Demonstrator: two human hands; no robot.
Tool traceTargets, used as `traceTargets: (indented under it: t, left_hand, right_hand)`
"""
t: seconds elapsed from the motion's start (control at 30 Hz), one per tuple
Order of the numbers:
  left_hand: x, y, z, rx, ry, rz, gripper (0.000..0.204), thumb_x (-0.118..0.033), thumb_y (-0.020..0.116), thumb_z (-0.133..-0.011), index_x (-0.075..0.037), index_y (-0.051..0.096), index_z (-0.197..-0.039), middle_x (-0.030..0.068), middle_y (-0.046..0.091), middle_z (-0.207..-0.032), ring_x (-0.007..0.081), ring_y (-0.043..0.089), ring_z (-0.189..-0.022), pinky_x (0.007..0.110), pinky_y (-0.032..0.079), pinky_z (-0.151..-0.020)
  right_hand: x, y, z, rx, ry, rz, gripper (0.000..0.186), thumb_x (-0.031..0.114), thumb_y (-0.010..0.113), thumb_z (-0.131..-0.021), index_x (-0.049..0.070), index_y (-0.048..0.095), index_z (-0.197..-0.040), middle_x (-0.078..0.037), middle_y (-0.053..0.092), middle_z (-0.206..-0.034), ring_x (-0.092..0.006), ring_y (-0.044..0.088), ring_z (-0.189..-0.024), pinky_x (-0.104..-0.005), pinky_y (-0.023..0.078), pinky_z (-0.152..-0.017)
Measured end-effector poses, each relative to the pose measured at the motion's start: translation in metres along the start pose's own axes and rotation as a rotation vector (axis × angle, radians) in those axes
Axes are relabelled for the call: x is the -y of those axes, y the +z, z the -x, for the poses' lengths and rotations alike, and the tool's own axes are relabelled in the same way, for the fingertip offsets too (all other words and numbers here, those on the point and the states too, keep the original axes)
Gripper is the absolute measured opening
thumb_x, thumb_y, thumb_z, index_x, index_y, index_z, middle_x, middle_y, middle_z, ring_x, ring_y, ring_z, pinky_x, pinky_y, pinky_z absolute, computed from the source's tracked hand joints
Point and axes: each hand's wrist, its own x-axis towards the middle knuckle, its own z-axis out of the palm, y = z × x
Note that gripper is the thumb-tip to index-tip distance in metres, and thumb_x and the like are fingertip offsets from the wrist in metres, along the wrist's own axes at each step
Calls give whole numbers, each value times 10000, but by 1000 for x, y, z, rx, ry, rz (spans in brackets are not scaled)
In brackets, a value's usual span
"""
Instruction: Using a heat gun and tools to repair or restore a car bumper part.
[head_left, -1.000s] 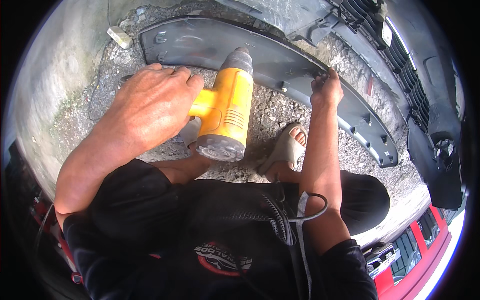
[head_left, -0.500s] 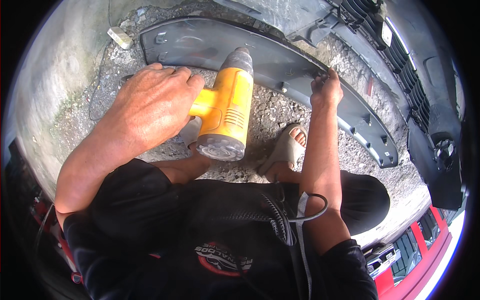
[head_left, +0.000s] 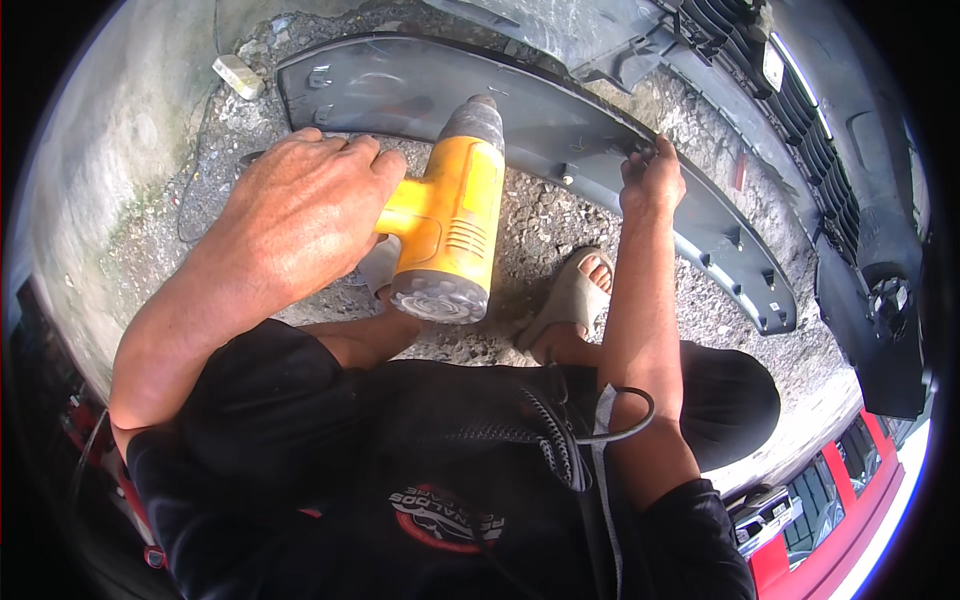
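My left hand (head_left: 305, 205) is wrapped round the handle of a yellow heat gun (head_left: 465, 200). The gun's dusty grey nozzle points away from me, over a long curved dark grey plastic trim panel (head_left: 420, 85). My right hand (head_left: 652, 180) grips the panel's far edge, right of its middle, with the fingers curled over it. Small clips and tabs stand along the panel's inner face, which is turned up toward me. The heat gun's handle is mostly hidden behind my left hand.
Rough gravelly concrete (head_left: 510, 330) lies under my sandalled feet. A pale block (head_left: 238, 76) sits by the wall at the far left, near a thin cable. Large dark bumper parts with a slatted grille (head_left: 800, 120) fill the right side. A red vehicle (head_left: 830, 500) shows at lower right.
The heat gun and my left hand have shifted very slightly left. My right hand keeps the same hold on the panel.
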Motion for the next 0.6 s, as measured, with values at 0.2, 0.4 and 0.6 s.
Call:
traceTargets:
  t: [0.2, 0.4, 0.6]
  left_hand:
    - [2, 2, 2, -23, -10, -6, 534, -113, 798, -714, -11, 567, -1184, 164, 647, -1070, 330, 660, -970, 427, 495, -956]
    - [1, 1, 2, -31, -7, -4, 536, -117, 805, -712, -9, 572, -1183, 163, 648, -1068, 329, 663, -981, 431, 493, -955]
    - [1, 1, 3, 3, -20, -10, 537, -122, 810, -708, -10, 571, -1176, 160, 644, -1065, 326, 662, -977, 428, 494, -947]
  right_hand:
    - [0, 1, 2, 0, -1, 4, 130, 189, 645, -955, 70, 625, -905, -38, 591, -694, -166, 586, -577, -308, 470, -495]
    - [0, 0, 0, 2, 0, 1, 135, 190, 645, -955, 70, 623, -898, -37, 591, -694, -167, 587, -578, -311, 475, -496]
    - [-2, 1, 2, -2, 0, 0, 142, 191, 655, -950, 66, 621, -892, -40, 593, -700, -169, 589, -580, -315, 480, -497]
